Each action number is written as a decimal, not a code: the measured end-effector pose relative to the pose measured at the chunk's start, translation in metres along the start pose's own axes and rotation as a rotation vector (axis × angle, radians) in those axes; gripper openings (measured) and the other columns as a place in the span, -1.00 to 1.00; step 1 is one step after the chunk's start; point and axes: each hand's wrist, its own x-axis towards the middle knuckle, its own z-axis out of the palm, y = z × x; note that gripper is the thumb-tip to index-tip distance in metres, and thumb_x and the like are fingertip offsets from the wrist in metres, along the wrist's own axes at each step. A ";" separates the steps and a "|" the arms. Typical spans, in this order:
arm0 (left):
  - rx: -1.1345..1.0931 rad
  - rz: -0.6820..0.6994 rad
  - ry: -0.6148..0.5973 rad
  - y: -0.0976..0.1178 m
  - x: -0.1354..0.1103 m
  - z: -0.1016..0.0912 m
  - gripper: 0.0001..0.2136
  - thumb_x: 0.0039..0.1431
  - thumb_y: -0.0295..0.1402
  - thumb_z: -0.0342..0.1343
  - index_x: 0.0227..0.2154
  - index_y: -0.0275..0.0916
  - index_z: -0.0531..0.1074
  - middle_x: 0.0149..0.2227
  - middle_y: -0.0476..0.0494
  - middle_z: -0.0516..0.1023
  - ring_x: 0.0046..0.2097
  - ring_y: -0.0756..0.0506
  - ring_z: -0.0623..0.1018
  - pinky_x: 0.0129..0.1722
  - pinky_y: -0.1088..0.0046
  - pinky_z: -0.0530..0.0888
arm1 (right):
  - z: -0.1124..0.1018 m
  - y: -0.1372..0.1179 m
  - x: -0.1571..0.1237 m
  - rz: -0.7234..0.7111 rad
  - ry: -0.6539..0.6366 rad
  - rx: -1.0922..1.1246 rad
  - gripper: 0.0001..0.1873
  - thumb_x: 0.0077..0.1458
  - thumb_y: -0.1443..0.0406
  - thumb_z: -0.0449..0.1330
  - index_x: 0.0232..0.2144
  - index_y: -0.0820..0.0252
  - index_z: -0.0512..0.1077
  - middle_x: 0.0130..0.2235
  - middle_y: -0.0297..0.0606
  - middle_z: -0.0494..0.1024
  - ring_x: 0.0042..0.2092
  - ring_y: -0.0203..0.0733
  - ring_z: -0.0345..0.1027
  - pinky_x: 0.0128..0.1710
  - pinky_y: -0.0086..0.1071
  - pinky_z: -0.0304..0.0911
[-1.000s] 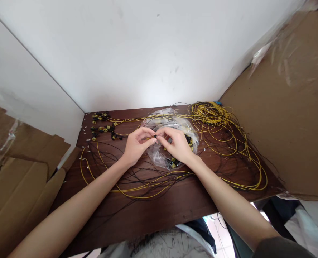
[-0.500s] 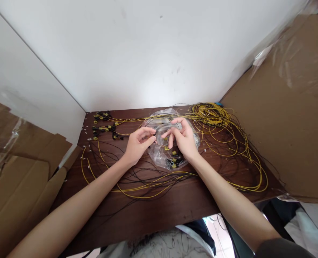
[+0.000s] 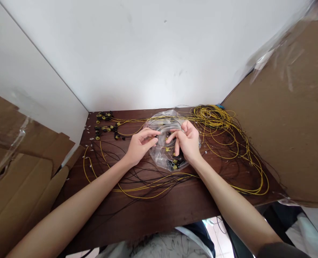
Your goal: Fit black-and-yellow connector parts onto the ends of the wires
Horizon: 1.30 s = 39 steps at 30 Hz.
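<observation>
My left hand (image 3: 143, 144) is above the left side of a clear plastic bag (image 3: 159, 157), thumb and fingertips pinched together. Something small and dark shows at those tips, too small to name. My right hand (image 3: 185, 141) hovers over the bag's right side. Its index finger and thumb are closed at a thin black wire, while the other fingers point left. A thin wire curves between both hands. In or on the bag are several small black-and-yellow connectors (image 3: 175, 164).
Several black-and-yellow connectors (image 3: 106, 128) lie on the brown table (image 3: 153, 218) at the left. A coil of yellow and black wires (image 3: 211, 116) sits at the back right. Loose wires cross the front. Cardboard (image 3: 290, 118) stands right, more cardboard (image 3: 27, 168) left, a white wall behind.
My right hand has moved slightly right, and its index finger has curled in toward the thumb. My left hand stays pinched near the same spot. The view has shifted a little.
</observation>
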 end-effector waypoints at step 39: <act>-0.031 -0.016 0.001 -0.004 0.000 0.000 -0.78 -0.08 -0.41 0.28 -0.29 -0.28 0.52 -0.29 -0.12 0.53 -0.25 -0.04 0.48 -0.18 0.43 0.42 | 0.002 0.008 0.003 -0.130 -0.110 -0.341 -0.78 0.11 0.22 0.12 -0.46 0.20 0.49 -0.35 -0.24 0.57 -0.27 -0.18 0.43 -0.22 -0.33 0.30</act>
